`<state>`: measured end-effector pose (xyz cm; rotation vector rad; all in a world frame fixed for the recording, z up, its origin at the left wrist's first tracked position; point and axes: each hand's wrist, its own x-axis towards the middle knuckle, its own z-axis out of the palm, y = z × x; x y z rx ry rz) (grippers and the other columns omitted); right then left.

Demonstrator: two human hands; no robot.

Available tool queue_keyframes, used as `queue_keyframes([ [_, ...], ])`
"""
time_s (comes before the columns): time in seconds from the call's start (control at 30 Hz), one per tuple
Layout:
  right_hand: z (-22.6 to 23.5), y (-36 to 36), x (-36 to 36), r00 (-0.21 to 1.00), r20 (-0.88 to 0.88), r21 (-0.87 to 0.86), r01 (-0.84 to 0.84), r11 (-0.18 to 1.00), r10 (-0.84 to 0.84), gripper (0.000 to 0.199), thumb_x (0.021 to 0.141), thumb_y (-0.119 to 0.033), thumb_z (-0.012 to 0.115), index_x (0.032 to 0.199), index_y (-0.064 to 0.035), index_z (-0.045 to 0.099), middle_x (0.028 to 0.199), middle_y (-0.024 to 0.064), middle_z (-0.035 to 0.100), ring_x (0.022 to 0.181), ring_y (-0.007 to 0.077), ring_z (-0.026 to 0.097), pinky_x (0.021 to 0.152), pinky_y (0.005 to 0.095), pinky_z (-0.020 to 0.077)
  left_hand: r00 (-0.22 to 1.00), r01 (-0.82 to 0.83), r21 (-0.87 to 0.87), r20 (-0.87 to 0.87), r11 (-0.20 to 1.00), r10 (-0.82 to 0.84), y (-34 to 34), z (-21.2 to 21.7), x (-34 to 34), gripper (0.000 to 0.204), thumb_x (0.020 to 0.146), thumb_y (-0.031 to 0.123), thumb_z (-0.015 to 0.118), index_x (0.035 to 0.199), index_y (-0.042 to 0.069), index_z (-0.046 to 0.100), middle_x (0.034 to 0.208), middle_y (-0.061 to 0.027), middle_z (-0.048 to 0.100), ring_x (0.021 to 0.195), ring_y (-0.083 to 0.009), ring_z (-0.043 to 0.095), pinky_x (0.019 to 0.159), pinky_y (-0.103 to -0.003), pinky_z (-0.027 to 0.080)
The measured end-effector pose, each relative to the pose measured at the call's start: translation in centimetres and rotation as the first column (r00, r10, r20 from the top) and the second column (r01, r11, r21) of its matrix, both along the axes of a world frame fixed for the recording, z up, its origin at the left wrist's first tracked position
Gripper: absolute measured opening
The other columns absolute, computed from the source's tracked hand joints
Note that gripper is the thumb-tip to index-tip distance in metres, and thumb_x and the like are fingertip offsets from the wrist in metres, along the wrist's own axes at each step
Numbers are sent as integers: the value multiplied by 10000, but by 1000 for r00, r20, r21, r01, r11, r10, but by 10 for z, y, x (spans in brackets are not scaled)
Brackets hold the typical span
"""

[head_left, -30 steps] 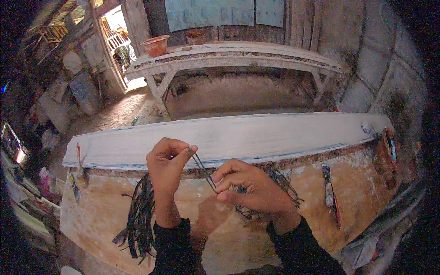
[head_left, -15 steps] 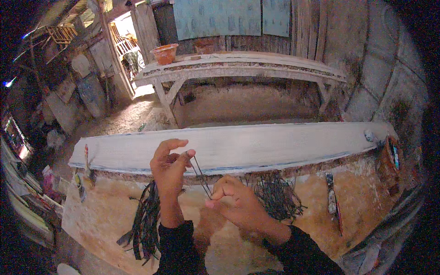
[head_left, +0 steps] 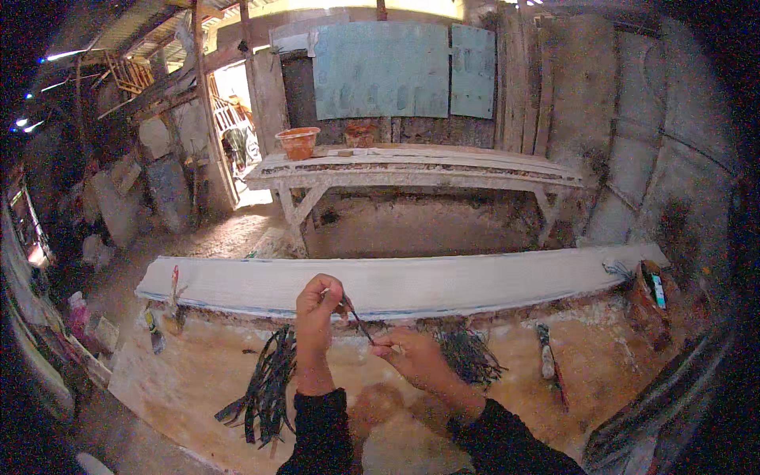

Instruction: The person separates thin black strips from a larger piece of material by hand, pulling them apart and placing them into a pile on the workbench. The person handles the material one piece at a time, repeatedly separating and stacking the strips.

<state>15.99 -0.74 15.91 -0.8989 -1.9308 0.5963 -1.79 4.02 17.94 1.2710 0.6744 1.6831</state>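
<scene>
A thin dark strip [head_left: 362,327] slants between my two hands above the near worktop. Its upper end is pinched in the fingers of my left hand [head_left: 315,315], which is closed and raised in front of the long white board [head_left: 427,285]. Lower and to the right, my right hand [head_left: 417,358] pinches the strip's other end between thumb and fingers. Beside my left forearm lies a bundle of dark flat strips [head_left: 265,388]. A second dark bundle [head_left: 469,354] lies beyond my right hand, partly hidden by it.
A red-handled brush [head_left: 175,285] and a small yellow-and-dark tool [head_left: 153,326] lie at the left. On the right are another brush [head_left: 545,352], a thin red stick [head_left: 560,385] and a brown container [head_left: 647,315]. An orange bowl [head_left: 298,144] stands on the far bench [head_left: 443,180].
The view has tilted upward, so the scene sits lower. My left fingers have closed more, and the strip, earlier two spread strands, now appears as one narrow line.
</scene>
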Motion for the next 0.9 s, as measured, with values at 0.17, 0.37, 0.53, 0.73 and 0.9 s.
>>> queue_keyframes([
  [0.17,2,-27,-7,957,239,-47,178,983,-162,203,860,-229,536,842,-30,571,778,157,574,758,349,560,676,415,439,980,-147,-147,116,978,165,-9,-20,23,206,886,262,548,798,81,505,640,5,471,507,-83,467,435,-214,392],
  [0.37,-43,-84,-21,955,260,-106,172,979,-140,148,845,-176,530,852,-35,575,843,173,577,762,349,564,700,410,459,927,-310,-344,97,887,362,-33,-102,28,202,871,261,569,836,62,556,612,12,467,476,-81,454,395,-226,375],
  [0.53,-122,-165,9,986,169,-559,84,825,14,186,872,-191,518,893,-21,592,874,139,578,822,234,575,751,373,476,901,-429,-397,-129,811,414,-38,-116,-43,225,864,266,577,863,42,575,600,2,480,457,-79,461,367,-231,371],
  [0.73,-98,-157,25,954,-108,-283,240,929,-280,307,885,-251,526,1108,-39,521,885,112,571,794,199,570,732,346,478,886,-392,-347,-392,852,248,-112,-63,-2,136,850,190,582,813,61,605,626,0,527,447,-67,439,387,-224,333],
  [0.9,-101,-146,1,977,-100,-366,137,920,-186,311,920,-331,454,1056,-57,505,778,74,549,732,167,560,667,308,470,939,-189,-401,-342,896,44,-143,-84,35,183,837,217,602,758,54,572,657,0,536,460,-67,448,397,-219,342],
])
